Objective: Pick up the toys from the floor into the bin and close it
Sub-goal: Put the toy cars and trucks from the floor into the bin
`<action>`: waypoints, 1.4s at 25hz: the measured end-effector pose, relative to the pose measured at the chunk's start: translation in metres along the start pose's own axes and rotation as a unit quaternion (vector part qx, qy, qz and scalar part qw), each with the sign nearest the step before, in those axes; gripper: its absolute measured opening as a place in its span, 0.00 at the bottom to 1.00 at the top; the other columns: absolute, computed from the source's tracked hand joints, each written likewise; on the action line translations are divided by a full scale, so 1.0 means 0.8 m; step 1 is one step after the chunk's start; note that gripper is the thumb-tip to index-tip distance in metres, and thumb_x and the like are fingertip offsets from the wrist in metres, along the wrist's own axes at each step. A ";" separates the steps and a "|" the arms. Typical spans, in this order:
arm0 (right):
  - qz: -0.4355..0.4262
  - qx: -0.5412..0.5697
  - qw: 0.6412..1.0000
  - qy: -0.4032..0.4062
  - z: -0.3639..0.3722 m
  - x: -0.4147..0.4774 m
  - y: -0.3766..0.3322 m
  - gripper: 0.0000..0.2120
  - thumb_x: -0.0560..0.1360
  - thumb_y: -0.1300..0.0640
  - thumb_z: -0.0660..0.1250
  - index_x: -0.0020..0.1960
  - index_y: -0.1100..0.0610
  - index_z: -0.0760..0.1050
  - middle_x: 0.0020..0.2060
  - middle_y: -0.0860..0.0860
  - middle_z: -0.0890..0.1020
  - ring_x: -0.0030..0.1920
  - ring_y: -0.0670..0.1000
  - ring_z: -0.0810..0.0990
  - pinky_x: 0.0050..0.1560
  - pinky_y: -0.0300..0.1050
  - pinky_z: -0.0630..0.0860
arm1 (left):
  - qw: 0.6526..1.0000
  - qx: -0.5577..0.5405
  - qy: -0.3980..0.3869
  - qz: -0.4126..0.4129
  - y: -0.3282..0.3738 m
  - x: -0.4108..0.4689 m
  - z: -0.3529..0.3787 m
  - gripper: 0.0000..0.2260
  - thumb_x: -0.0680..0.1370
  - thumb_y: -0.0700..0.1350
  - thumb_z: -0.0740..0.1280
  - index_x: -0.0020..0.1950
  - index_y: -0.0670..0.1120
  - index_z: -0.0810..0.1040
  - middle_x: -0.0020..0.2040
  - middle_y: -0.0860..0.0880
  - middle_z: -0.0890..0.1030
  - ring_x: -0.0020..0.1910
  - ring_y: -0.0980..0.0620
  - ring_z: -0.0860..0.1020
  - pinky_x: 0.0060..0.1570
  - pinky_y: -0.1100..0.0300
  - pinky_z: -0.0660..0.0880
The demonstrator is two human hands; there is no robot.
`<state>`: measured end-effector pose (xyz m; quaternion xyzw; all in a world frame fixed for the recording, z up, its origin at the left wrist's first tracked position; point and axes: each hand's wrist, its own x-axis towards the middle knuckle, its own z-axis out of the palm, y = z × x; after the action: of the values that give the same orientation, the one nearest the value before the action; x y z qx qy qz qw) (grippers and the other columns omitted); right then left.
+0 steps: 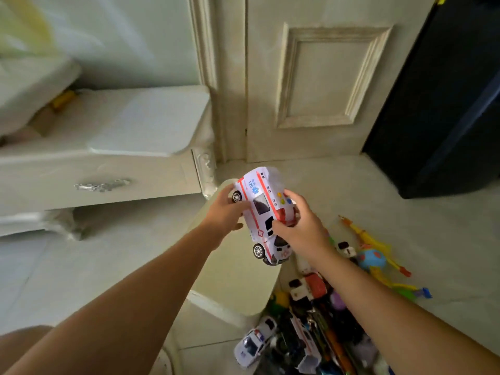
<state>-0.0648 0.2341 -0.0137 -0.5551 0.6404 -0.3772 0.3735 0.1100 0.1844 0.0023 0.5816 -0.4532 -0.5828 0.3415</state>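
A white toy ambulance (260, 209) with red stripes and a blue "120" mark is held in the air, nose tilted down. My left hand (224, 212) grips its underside near the rear wheel. My right hand (300, 230) holds its roof and front. Below them a cream curved panel (232, 274), seemingly the bin's open lid, slants over a heap of toys (311, 328); the bin's walls cannot be made out. A white police car (254, 343) lies at the heap's left edge. A yellow and blue rubbery toy (374, 259) lies on the floor at the right.
A cream dresser (102, 169) with a metal drawer handle stands at the left. A panelled door (319, 82) is straight ahead. A dark cabinet (446, 104) fills the right corner. Pale floor tiles (67, 274) stretch across the left.
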 end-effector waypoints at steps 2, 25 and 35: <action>-0.005 -0.015 0.999 -0.046 0.040 0.013 0.000 0.35 0.67 0.55 0.71 0.70 0.39 0.62 0.62 0.47 0.75 0.57 0.47 0.79 0.53 0.44 0.79 | 0.999 0.016 0.021 -0.029 -0.019 0.004 -0.038 0.24 0.77 0.40 0.66 0.71 0.56 0.66 0.55 0.47 0.78 0.54 0.46 0.76 0.57 0.46 0.74; 0.076 -0.395 0.907 -0.125 0.170 0.203 0.158 0.28 0.75 0.64 0.62 0.73 0.54 0.59 0.66 0.58 0.66 0.63 0.61 0.70 0.59 0.58 0.74 | 0.949 -0.036 0.048 -0.310 -0.177 0.158 -0.030 0.24 0.77 0.43 0.65 0.73 0.50 0.66 0.67 0.46 0.72 0.65 0.46 0.72 0.56 0.50 0.74; -0.048 -0.206 0.975 0.073 0.036 0.068 0.063 0.16 0.78 0.63 0.59 0.65 0.57 0.71 0.62 0.55 0.74 0.56 0.54 0.77 0.50 0.40 0.70 | 0.995 0.030 -0.024 -0.095 -0.095 0.051 0.059 0.13 0.79 0.39 0.61 0.61 0.46 0.78 0.51 0.47 0.81 0.44 0.51 0.78 0.44 0.59 0.74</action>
<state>-0.0661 0.1833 -0.0748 -0.6212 0.7025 -0.2939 0.1850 0.0695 0.1796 -0.0872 0.6175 -0.4210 -0.6131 0.2560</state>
